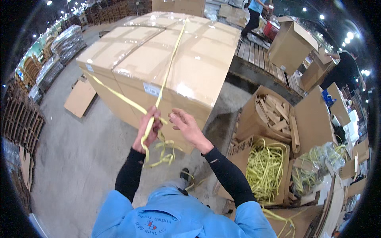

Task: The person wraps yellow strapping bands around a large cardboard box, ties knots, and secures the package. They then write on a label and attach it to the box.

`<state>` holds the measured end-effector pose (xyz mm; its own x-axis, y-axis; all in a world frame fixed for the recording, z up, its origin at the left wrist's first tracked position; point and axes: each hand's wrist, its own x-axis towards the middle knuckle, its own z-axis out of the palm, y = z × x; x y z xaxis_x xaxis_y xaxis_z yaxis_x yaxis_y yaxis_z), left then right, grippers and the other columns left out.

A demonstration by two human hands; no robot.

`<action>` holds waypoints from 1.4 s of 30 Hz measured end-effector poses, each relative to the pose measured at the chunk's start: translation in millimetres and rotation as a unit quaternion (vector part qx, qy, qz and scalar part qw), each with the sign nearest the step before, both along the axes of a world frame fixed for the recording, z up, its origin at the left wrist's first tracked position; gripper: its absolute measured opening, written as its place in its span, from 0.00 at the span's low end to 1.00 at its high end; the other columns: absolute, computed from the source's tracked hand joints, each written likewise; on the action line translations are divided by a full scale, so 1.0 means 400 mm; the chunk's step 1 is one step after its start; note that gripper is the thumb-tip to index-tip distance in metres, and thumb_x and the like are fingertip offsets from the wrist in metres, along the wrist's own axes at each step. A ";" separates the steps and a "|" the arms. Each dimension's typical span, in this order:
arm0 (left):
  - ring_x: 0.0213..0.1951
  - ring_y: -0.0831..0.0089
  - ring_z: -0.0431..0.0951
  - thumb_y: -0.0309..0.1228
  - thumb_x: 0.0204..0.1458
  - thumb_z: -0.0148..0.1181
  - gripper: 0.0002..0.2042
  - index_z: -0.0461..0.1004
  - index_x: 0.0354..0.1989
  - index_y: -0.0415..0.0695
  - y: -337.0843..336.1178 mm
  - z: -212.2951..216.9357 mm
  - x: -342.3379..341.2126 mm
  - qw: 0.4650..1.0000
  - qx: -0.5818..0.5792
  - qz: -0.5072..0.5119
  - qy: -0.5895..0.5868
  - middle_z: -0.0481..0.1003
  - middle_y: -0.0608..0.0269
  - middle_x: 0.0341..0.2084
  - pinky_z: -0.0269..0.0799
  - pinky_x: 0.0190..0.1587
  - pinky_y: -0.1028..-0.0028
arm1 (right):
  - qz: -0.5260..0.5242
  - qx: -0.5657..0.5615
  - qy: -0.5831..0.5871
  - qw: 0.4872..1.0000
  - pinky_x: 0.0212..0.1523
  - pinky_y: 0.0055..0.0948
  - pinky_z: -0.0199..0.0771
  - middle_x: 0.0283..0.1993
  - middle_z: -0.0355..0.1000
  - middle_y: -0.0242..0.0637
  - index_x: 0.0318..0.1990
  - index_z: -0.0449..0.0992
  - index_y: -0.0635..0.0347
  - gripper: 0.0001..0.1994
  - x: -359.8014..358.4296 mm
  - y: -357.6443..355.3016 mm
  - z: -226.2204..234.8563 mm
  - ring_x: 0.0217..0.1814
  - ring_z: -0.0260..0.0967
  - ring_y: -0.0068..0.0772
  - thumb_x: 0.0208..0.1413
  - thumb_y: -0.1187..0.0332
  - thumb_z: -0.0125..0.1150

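Large taped cardboard boxes (190, 71) stand together in front of me. A yellow strap (170, 71) runs over their top and down the near side, and another length comes round from the left corner. My left hand (149, 130) is closed round the strap where the two lengths meet at the near side. Loose strap ends dangle in curls below it. My right hand (188, 127) is just to the right of the strap, fingers loosely bent and apart, with nothing visible in it.
To the right, one carton (254, 115) holds cardboard strips; another (286, 174) holds tangled yellow strapping (265, 170). A flat cardboard piece (80, 98) lies on the floor at left. Beyond a slatted platform (254, 53), two people (256, 14) are about. Stacked wooden frames (24, 119) line the left.
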<state>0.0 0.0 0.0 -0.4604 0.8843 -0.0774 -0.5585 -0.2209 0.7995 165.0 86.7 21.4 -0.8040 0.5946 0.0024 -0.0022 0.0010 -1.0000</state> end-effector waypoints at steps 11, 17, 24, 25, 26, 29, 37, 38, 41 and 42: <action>0.17 0.85 0.59 0.36 0.66 0.52 0.11 0.64 0.31 0.47 0.023 0.045 0.121 0.998 -0.037 0.012 0.047 0.64 0.72 0.19 0.55 0.18 0.82 | 0.076 -0.371 0.057 0.924 0.49 0.39 0.76 0.47 0.76 0.39 0.46 0.71 0.56 0.15 -0.240 0.430 0.070 0.47 0.74 0.33 0.69 0.54 0.52; 0.17 0.84 0.60 0.38 0.64 0.57 0.13 0.63 0.31 0.48 0.043 -0.022 0.118 0.990 -0.114 0.038 0.068 0.64 0.71 0.18 0.57 0.19 0.81 | 0.054 -0.453 0.174 0.872 0.43 0.39 0.78 0.34 0.76 0.36 0.40 0.73 0.56 0.12 -0.374 0.813 0.033 0.36 0.76 0.35 0.68 0.58 0.52; 0.17 0.83 0.63 0.34 0.63 0.56 0.10 0.61 0.31 0.53 0.140 -0.106 0.182 0.974 -0.146 0.173 -0.008 0.66 0.70 0.17 0.57 0.17 0.84 | -0.005 -0.504 0.284 0.815 0.36 0.34 0.77 0.30 0.71 0.35 0.37 0.72 0.61 0.16 -0.366 1.347 0.009 0.29 0.70 0.35 0.70 0.58 0.47; 0.17 0.84 0.64 0.33 0.63 0.56 0.09 0.62 0.32 0.53 0.163 -0.117 0.194 0.970 -0.135 0.202 -0.010 0.66 0.70 0.18 0.58 0.18 0.84 | -0.011 -0.527 0.290 0.799 0.36 0.33 0.76 0.30 0.71 0.35 0.37 0.72 0.62 0.16 -0.358 1.417 0.014 0.29 0.69 0.35 0.70 0.58 0.47; 0.18 0.84 0.65 0.33 0.64 0.55 0.09 0.62 0.33 0.53 0.188 -0.130 0.207 0.967 -0.115 0.228 -0.010 0.66 0.70 0.18 0.58 0.18 0.84 | -0.031 -0.522 0.296 0.799 0.36 0.32 0.76 0.30 0.71 0.34 0.37 0.72 0.63 0.16 -0.355 1.478 0.018 0.29 0.68 0.33 0.70 0.59 0.47; 0.18 0.84 0.68 0.33 0.65 0.54 0.07 0.63 0.36 0.53 0.235 -0.149 0.226 0.955 -0.067 0.287 -0.025 0.68 0.71 0.18 0.60 0.18 0.84 | -0.005 -0.538 0.298 0.788 0.35 0.33 0.75 0.31 0.71 0.34 0.38 0.72 0.63 0.16 -0.325 1.646 0.036 0.29 0.68 0.33 0.69 0.58 0.49; 0.34 0.72 0.79 0.37 0.65 0.52 0.10 0.70 0.48 0.46 0.253 -0.174 0.201 0.899 -0.136 0.414 0.038 0.76 0.63 0.35 0.77 0.37 0.73 | 0.021 -0.556 0.261 0.789 0.29 0.32 0.71 0.27 0.68 0.34 0.38 0.70 0.62 0.15 -0.321 1.935 0.099 0.27 0.66 0.32 0.68 0.58 0.49; 0.38 0.68 0.80 0.37 0.65 0.52 0.12 0.70 0.50 0.44 0.245 -0.176 0.195 0.878 -0.172 0.446 0.035 0.77 0.60 0.38 0.78 0.42 0.69 | 0.024 -0.564 0.259 0.784 0.28 0.31 0.71 0.27 0.68 0.33 0.37 0.70 0.61 0.14 -0.335 1.967 0.095 0.26 0.65 0.31 0.68 0.58 0.49; 0.52 0.57 0.77 0.41 0.67 0.46 0.20 0.68 0.60 0.41 0.223 -0.175 0.168 0.854 -0.283 0.427 0.085 0.75 0.50 0.51 0.74 0.56 0.58 | 0.038 -0.554 0.277 0.784 0.24 0.29 0.68 0.24 0.65 0.30 0.30 0.68 0.53 0.13 -0.390 2.092 0.087 0.22 0.63 0.28 0.67 0.61 0.49; 0.52 0.57 0.77 0.42 0.68 0.45 0.21 0.67 0.61 0.41 0.218 -0.175 0.172 0.827 -0.347 0.415 0.154 0.75 0.51 0.52 0.74 0.56 0.59 | 0.090 -0.494 0.327 0.801 0.21 0.28 0.64 0.22 0.63 0.28 0.27 0.66 0.50 0.13 -0.394 2.168 0.099 0.20 0.60 0.26 0.66 0.63 0.48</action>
